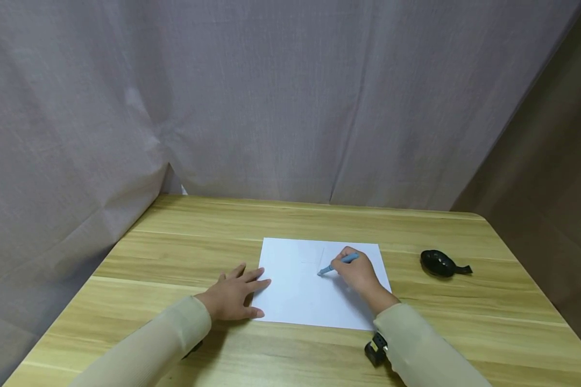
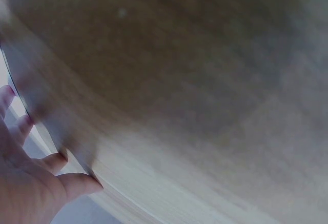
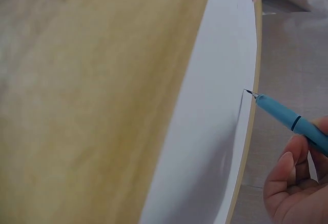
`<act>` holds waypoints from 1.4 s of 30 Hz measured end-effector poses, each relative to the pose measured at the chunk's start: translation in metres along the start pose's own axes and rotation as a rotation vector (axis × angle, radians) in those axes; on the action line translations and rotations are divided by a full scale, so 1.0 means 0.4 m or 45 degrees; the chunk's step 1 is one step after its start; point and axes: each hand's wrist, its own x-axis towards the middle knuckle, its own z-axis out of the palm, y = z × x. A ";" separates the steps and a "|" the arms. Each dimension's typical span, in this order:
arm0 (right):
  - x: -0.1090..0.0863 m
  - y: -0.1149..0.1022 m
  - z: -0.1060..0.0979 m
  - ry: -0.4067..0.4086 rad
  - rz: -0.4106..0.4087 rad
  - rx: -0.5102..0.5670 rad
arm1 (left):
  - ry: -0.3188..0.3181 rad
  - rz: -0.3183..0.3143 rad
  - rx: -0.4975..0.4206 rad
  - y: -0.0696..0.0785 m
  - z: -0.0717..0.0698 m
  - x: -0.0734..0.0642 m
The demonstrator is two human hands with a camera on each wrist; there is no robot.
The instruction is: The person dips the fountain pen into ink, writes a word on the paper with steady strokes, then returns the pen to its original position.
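A white sheet of paper lies on the wooden table, with a few faint thin lines in its upper middle. My right hand pinches a light blue pen, tilted, its tip at the paper near the middle. In the right wrist view the pen shows a narrow dark tip on the white surface. Spread out flat, my left hand rests at the sheet's left edge, fingertips and thumb on the paper. The left wrist view catches the left hand at its lower left corner.
To the right of the paper sits a glossy black rounded object with a short handle-like end. Grey cloth hangs behind the table and along its left side; darker cloth covers the right side.
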 end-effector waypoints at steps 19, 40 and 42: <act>-0.021 -0.006 0.006 -0.006 -0.055 -0.033 | -0.002 0.005 0.004 -0.006 0.003 0.002; -0.041 -0.012 0.006 -0.048 -0.057 -0.055 | 0.007 0.012 0.004 -0.003 0.001 0.003; -0.043 -0.013 0.005 -0.051 -0.063 -0.055 | 0.006 0.012 0.009 -0.005 0.001 0.003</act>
